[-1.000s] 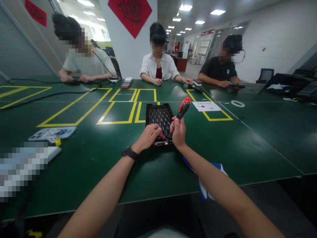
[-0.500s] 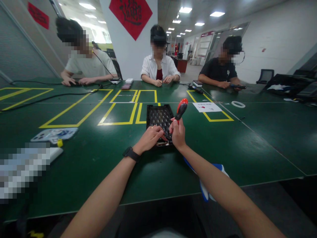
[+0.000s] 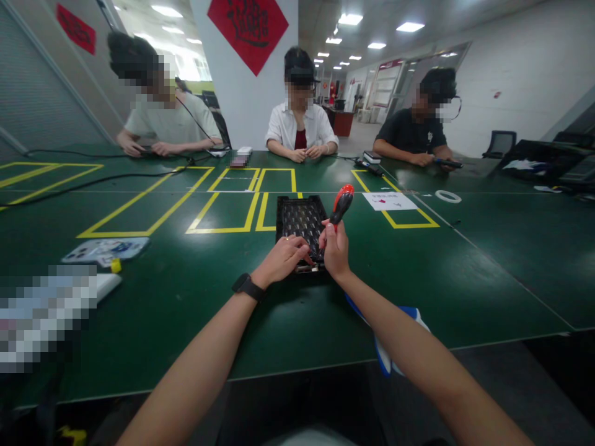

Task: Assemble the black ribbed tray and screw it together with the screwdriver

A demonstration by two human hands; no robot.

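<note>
While the black case (image 3: 302, 218) lies flat on the green table (image 3: 186, 328), the right hand (image 3: 336, 253) is at its near right corner, gripping a red-and-black tool handle (image 3: 343, 203) that leans with its red end up. And the left hand (image 3: 280, 260), fingers bent, is over the case's near left corner; whether those fingertips pinch anything, I can't tell! Right of the case sits a white paper (image 3: 389, 201), with a white ring (image 3: 448, 196) farther right. Nearer than the case, a blue-and-white cloth (image 3: 382, 353) lies partly under the right forearm.
</note>
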